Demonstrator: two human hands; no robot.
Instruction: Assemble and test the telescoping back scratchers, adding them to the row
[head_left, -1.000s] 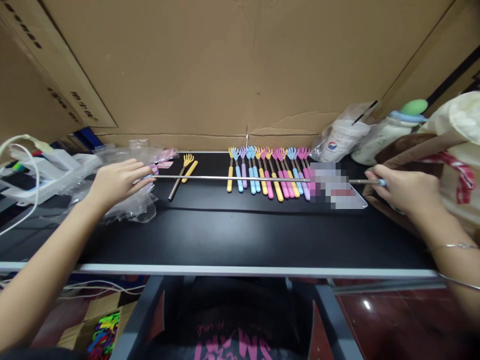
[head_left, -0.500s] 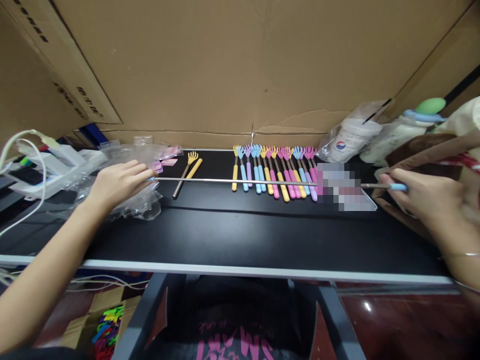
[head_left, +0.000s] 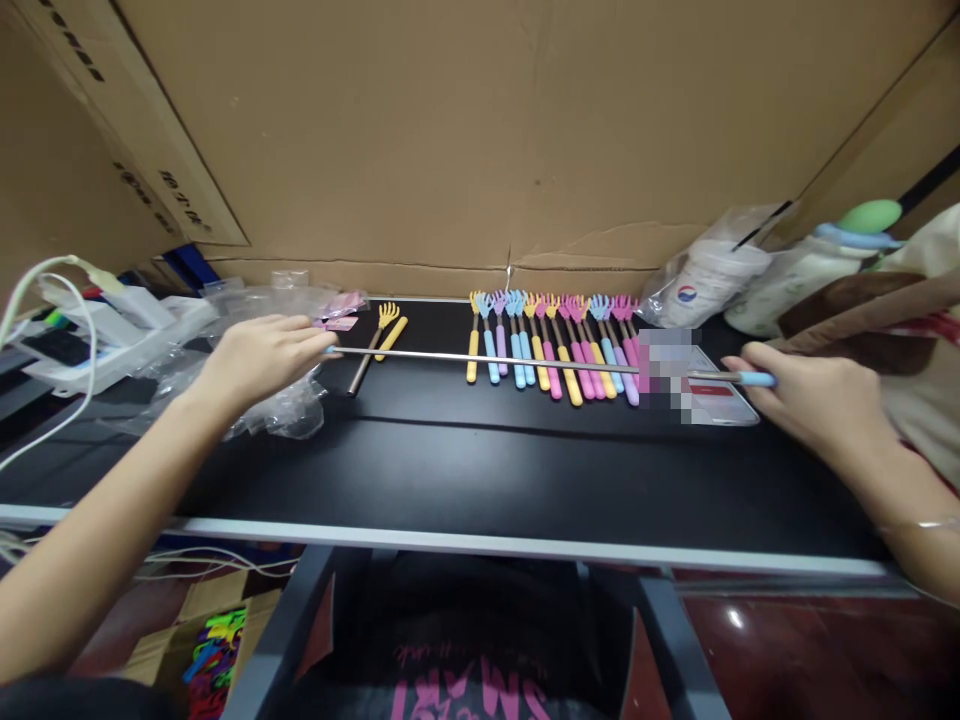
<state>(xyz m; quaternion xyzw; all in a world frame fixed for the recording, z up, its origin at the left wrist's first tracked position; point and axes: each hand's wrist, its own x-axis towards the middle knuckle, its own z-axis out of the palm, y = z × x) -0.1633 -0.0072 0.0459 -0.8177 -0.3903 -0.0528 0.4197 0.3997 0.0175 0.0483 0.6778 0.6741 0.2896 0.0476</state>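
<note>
A telescopic back scratcher (head_left: 450,356) with a long metal rod is stretched level across the table between my hands. My left hand (head_left: 270,350) is closed over one end, where a bit of light blue shows. My right hand (head_left: 806,395) grips the other end around a light blue handle (head_left: 756,379). Beyond the rod lies a row of back scratchers (head_left: 547,345) with yellow, blue, purple and pink claws and handles. Left of that row are a yellow-clawed back scratcher (head_left: 371,345) with a bare rod end and a loose yellow handle (head_left: 391,338).
Clear plastic bags (head_left: 289,405) and a power strip (head_left: 112,345) are at the left. A bagged Pepsi cup (head_left: 709,280), a bottle (head_left: 810,270) and a flat, partly pixelated clear item (head_left: 724,400) are at the right. Below stands a box (head_left: 161,650) of colourful pieces.
My hands have come closer together, the right moving left and the left moving right. The rod between them spans a shorter length.
</note>
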